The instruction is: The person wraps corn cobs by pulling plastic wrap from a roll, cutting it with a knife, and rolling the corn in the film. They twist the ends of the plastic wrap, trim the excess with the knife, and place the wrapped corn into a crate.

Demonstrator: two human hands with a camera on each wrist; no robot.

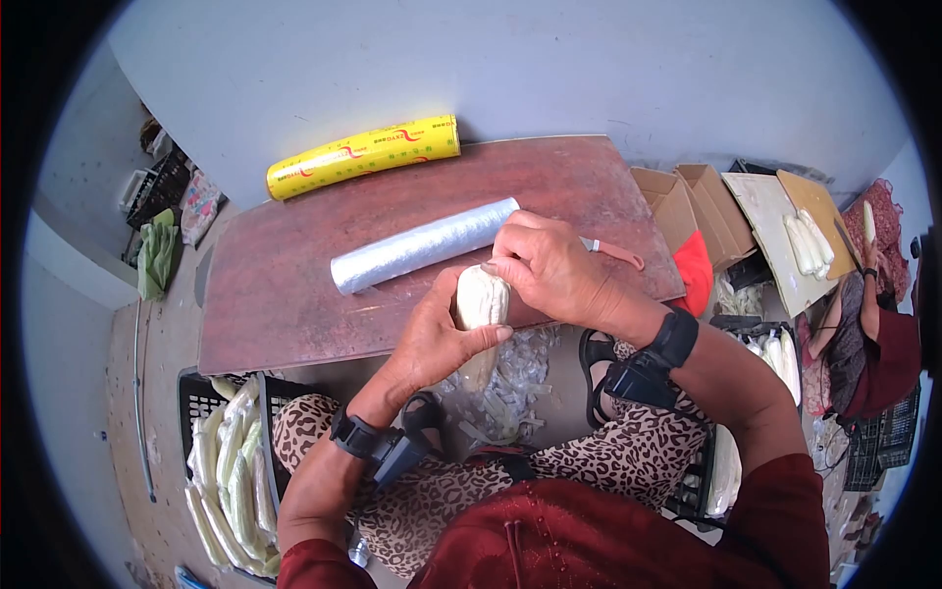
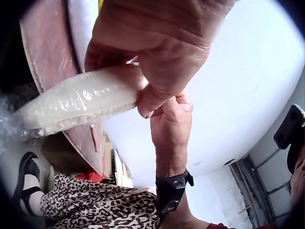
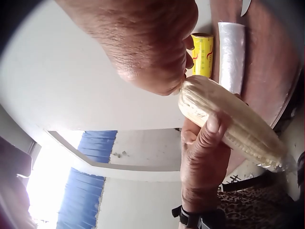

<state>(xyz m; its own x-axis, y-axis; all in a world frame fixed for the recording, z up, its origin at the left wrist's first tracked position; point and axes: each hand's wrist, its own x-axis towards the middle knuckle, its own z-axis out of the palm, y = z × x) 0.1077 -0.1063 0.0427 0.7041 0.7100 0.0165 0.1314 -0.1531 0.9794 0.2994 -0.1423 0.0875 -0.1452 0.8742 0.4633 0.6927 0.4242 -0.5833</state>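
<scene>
A pale ear of corn (image 1: 483, 300), wrapped in clear, shiny plastic film, is held over the near edge of the table. My left hand (image 1: 432, 334) grips it around its middle, thumb along one side, as the right wrist view also shows. At its upper end my right hand (image 1: 549, 265) pinches the film with curled fingers; the fingertips are partly hidden. Loose film (image 2: 12, 119) trails from the other end of the corn in the left wrist view. Just beyond both hands a roll of clear film (image 1: 422, 245) lies on the dark red table (image 1: 285, 255).
A yellow printed roll (image 1: 363, 157) lies along the table's back edge. The knife (image 1: 616, 253) sits right of my right hand. Crates of wrapped corn (image 1: 231, 471) stand at lower left and right, cardboard boxes (image 1: 702, 211) beside the table. Another person (image 1: 873, 344) works at far right.
</scene>
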